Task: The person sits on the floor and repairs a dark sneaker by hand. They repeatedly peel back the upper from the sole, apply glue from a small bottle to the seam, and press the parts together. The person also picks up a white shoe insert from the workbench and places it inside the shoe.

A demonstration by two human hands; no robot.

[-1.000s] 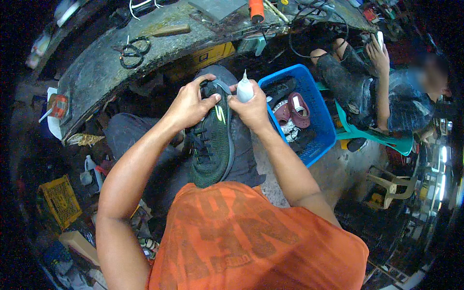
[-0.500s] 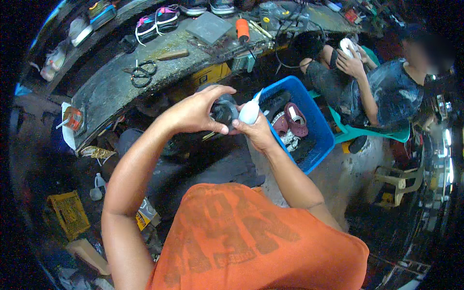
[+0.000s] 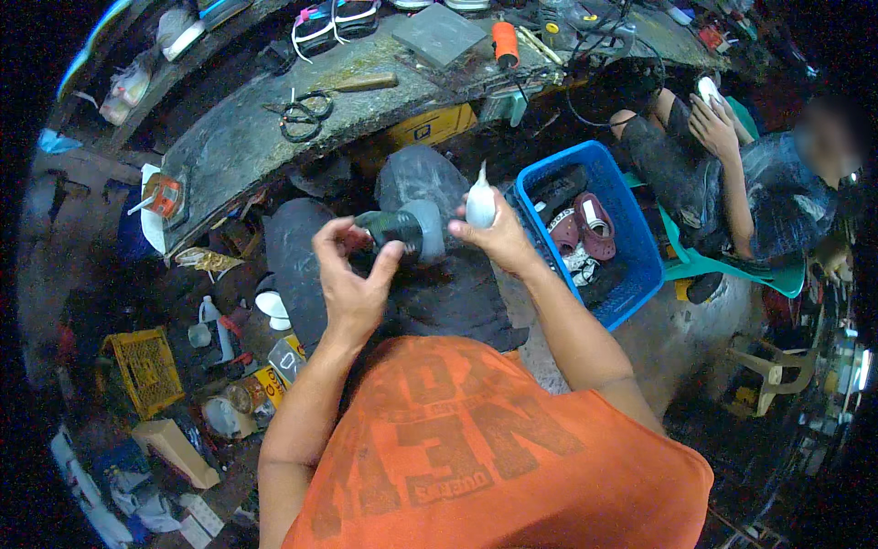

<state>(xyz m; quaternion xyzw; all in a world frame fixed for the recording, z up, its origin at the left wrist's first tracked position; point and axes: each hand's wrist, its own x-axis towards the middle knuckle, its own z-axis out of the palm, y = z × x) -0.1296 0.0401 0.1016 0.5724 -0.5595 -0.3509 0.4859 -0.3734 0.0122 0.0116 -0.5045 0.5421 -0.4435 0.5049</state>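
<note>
My left hand (image 3: 352,293) grips a dark shoe (image 3: 389,229) with a grey end or sole, its thumb and fingers closed around one end. The shoe is over my lap, against my dark trousers (image 3: 439,306), and its far side is hidden. In my right hand (image 3: 498,238) is a white squeeze bottle (image 3: 480,206), upright, its thin pointed nozzle upward. That hand stays a little right of the shoe, apart from it. Just right of the bottle stands a blue plastic basket (image 3: 651,265) holding maroon clogs (image 3: 596,229).
A long worn workbench (image 3: 233,151) curves across the far side, bearing scissors (image 3: 306,117), a wooden-handled tool (image 3: 366,82), a grey slab (image 3: 439,37) and an orange cylinder (image 3: 505,44). Another person (image 3: 764,174) sits on the right holding a white shoe. A yellow crate (image 3: 146,371) lies lower left.
My hands have drawn apart. The left one has come nearer my body with the shoe, which now lies lower over my lap. The bottle points more upright, and the whole view has shifted.
</note>
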